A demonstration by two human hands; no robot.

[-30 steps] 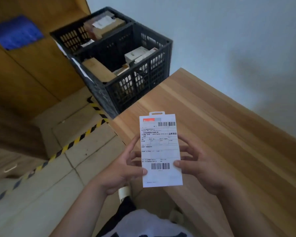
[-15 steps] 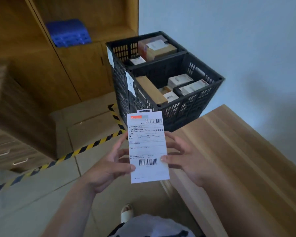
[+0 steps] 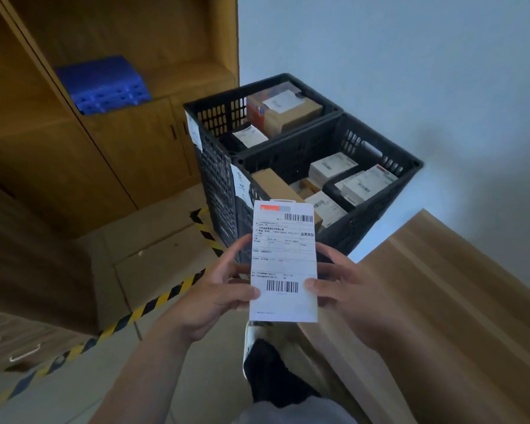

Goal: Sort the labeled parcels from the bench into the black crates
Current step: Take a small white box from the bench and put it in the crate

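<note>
Both hands, L (image 3: 208, 296) & R (image 3: 349, 293), pinch labeled parcel (image 3: 283, 261) nr black crates (image 3: 377, 206).

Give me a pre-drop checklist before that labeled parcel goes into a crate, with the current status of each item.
1. Parcel gripped by both hands: ok, left hand and right hand pinch its side edges.
2. Label faces the person: ok, both barcodes show.
3. Destination read from label: cannot tell, print too small.
4. Near crate has room: ok, boxes lie low inside.
5. Far crate has room: ok, space beside its boxes.
6. Crate tags matched to parcel: cannot tell, handwriting only partly visible.
</note>
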